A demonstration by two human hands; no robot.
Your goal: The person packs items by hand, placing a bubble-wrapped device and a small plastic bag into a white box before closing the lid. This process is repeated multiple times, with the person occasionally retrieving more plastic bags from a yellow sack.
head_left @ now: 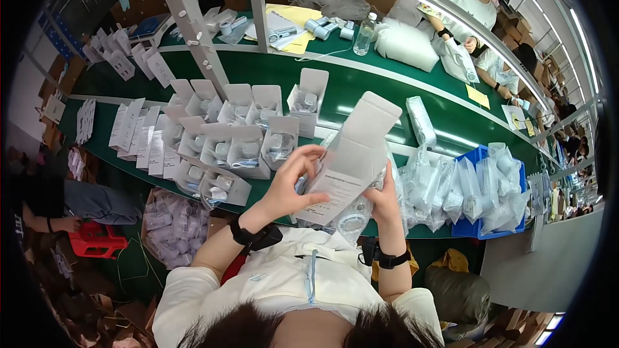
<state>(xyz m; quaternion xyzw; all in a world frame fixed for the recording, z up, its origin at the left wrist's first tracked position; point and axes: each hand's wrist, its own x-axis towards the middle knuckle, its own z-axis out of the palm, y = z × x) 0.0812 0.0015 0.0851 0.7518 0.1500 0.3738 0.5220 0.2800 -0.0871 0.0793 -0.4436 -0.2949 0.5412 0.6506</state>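
Observation:
A tall white carton (353,142) with its top flaps up is tilted in front of my chest. My left hand (293,183) closes on its left side, thumb across the printed front and fingers behind. On the other side, my right hand (385,200) closes on a bubble-wrapped item (353,220), which shows below and beside the carton; its contents are mostly hidden. Left of my hands stand several open white cartons (245,148) with small devices in clear plastic inside.
Bubble-wrapped pieces (425,187) lie on the right, beside and in a blue bin (478,154). Flat cartons (138,138) stand at the left. A box of wrapped items (174,225) is below the green table (258,71). Across it, co-workers (474,0) handle packages near a bottle (365,33).

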